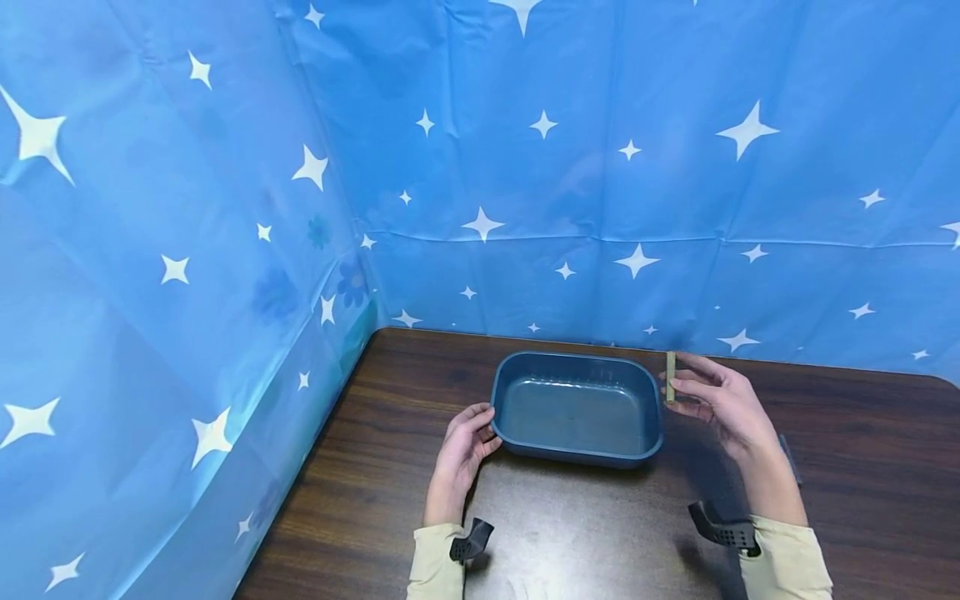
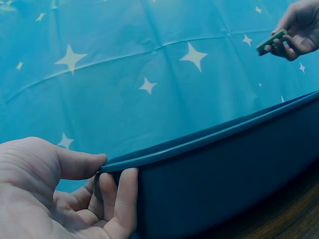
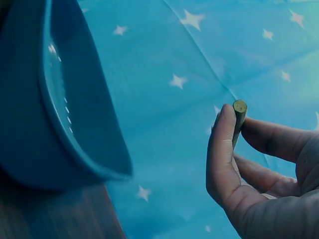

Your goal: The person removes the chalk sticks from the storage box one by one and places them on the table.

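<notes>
A dark blue plastic basin (image 1: 577,454), rectangular with rounded corners, stands on the wooden table, and nothing shows inside it. My left hand (image 1: 461,446) pinches its left rim; in the left wrist view the thumb (image 2: 82,164) lies on the rim and the fingers curl against the outer wall. Beyond the basin's right side, my right hand (image 1: 720,400) holds a short yellow-green stick (image 1: 671,377) upright between thumb and fingers, apart from the rim. The right wrist view shows the stick's round, speckled end (image 3: 240,106).
Dark wood-grain table (image 1: 360,467) spreads around the basin. A blue star-patterned sheet (image 1: 570,183) hangs along its back and left side. Partly hidden behind the right forearm lies a thin grey-blue thing (image 1: 790,460). Black mounts (image 1: 723,527) sit at both wrists.
</notes>
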The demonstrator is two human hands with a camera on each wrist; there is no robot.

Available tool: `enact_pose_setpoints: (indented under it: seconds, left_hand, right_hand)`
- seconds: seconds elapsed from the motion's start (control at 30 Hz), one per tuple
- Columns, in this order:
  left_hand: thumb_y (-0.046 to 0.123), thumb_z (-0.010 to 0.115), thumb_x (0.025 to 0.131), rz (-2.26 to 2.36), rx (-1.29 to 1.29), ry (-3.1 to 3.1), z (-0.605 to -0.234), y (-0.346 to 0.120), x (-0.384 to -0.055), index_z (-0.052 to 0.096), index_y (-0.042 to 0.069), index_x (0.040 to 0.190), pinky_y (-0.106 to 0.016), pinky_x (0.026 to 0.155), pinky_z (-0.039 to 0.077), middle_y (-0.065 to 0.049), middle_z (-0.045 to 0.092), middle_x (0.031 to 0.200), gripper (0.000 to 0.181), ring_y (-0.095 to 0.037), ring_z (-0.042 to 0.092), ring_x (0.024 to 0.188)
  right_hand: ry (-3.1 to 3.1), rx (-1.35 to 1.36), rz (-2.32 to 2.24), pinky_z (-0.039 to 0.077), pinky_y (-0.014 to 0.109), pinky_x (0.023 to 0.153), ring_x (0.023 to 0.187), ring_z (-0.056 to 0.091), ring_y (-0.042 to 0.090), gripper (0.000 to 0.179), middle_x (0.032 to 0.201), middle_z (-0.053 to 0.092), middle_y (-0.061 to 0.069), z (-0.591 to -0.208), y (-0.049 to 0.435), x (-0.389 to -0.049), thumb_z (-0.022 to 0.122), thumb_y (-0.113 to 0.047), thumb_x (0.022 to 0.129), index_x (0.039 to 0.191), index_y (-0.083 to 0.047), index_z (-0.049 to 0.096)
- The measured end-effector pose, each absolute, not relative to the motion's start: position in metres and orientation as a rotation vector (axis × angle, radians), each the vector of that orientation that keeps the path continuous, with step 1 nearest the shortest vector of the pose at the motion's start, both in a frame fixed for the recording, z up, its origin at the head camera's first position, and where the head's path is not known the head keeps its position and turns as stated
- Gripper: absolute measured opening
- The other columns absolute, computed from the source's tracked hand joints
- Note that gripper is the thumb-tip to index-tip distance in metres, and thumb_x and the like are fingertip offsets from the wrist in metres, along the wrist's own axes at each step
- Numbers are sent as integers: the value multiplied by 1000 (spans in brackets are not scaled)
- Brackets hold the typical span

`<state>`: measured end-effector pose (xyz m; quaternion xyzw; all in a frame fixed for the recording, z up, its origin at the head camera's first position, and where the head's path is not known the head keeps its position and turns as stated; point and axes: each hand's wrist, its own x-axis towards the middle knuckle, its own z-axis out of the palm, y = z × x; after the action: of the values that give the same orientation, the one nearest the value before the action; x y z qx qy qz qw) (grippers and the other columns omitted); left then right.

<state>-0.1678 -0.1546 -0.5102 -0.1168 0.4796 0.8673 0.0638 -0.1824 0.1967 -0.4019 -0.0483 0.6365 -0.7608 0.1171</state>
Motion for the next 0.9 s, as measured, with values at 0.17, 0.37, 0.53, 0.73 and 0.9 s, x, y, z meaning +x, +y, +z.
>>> enact_pose_setpoints:
  seconds: [0.17, 0.37, 0.53, 0.73, 0.9]
  left_hand:
    - [3, 52, 94, 2619, -344, 1443, -511, -155, -168, 52, 7, 94, -20, 56, 50, 0, 55, 71, 4, -8, 56, 61]
    - [5, 54, 93, 2614, -348, 1446, -511, -156, -167, 50, 5, 97, -20, 56, 50, 0, 55, 72, 6, -8, 56, 61]
    - [5, 53, 94, 2609, -361, 1462, -510, -155, -166, 49, 4, 100, -20, 56, 50, -1, 54, 74, 8, -8, 55, 62]
    - [3, 53, 93, 2617, -359, 1457, -510, -155, -167, 51, 6, 98, -20, 55, 49, 0, 53, 72, 6, -7, 54, 61]
    - [3, 54, 93, 2618, -357, 1457, -509, -155, -167, 51, 6, 98, -19, 54, 49, 0, 53, 71, 6, -7, 54, 61]
  right_hand:
    - [1756, -168, -2344, 55, 31, 76, 87, 69, 14, 72, 100, 69, 0, -404, 223, -178, 58, -3, 94, 148, 8, 13]
    - [1739, -146, -2411, 56, 30, 75, 87, 69, 15, 64, 101, 69, 1, -410, 248, -172, 58, -1, 94, 148, -1, 23]
    - [1783, -102, -2422, 56, 29, 74, 85, 69, 14, 52, 99, 69, 0, -417, 265, -167, 59, -2, 93, 140, -6, 36]
    - [1720, -67, -2482, 56, 30, 71, 84, 70, 15, 32, 97, 70, 0, -423, 286, -160, 59, 0, 93, 119, -18, 60]
    - [1776, -13, -2455, 56, 29, 70, 83, 69, 13, 26, 94, 71, -1, -428, 299, -154, 61, -3, 92, 107, -23, 68]
